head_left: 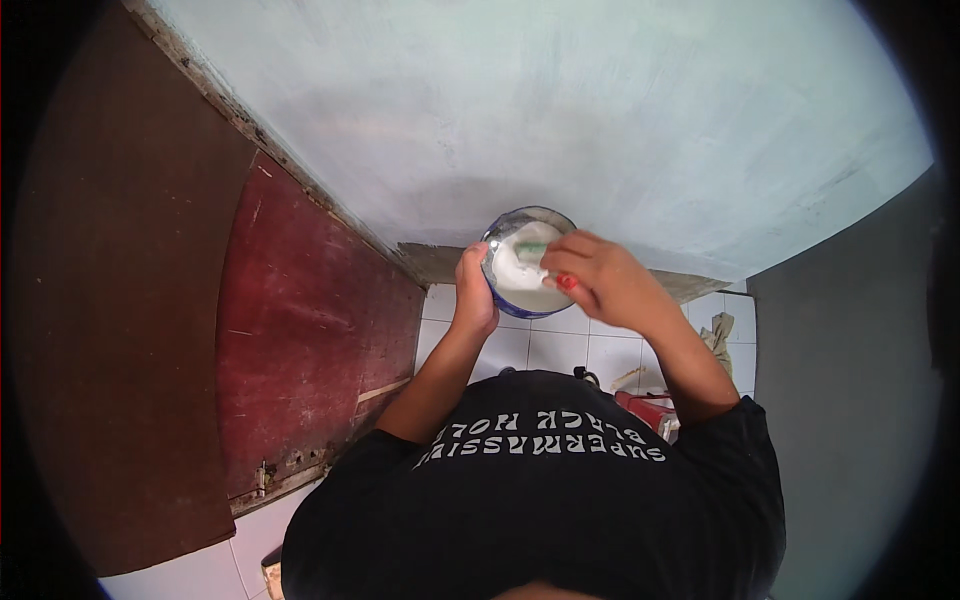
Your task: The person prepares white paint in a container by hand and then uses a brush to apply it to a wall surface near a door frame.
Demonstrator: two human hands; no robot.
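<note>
Blue metal shows along the outside of the round container (517, 311), which sits just right of your left hand (475, 292), touching its palm side. You have that hand closed around the container's left side, one digit up at the rim, the other fingers mostly hidden by the wall. White liquid (513, 275) fills the bottom and smears the inner side.

Your right hand (603, 283) covers the container's right edge from above, its fingers bent and drawn together, pinching a red-ended tool (568, 283). The red end pokes out near the thumb side. Just left of your right fingertips, a pale green piece (533, 251) lies over the white liquid; you cannot tell from this view whether it belongs to the same tool.

Beyond both hands rises a pale wall (560, 120). Below your hands is the white tiled floor (558, 348). Well to the left of your left hand stands a dark red panel (300, 320). To the right of your right hand, past the forearm, a crumpled cloth (718, 338) lies by a grey surface (850, 400), and a red object (645, 408) shows partly behind that forearm.
</note>
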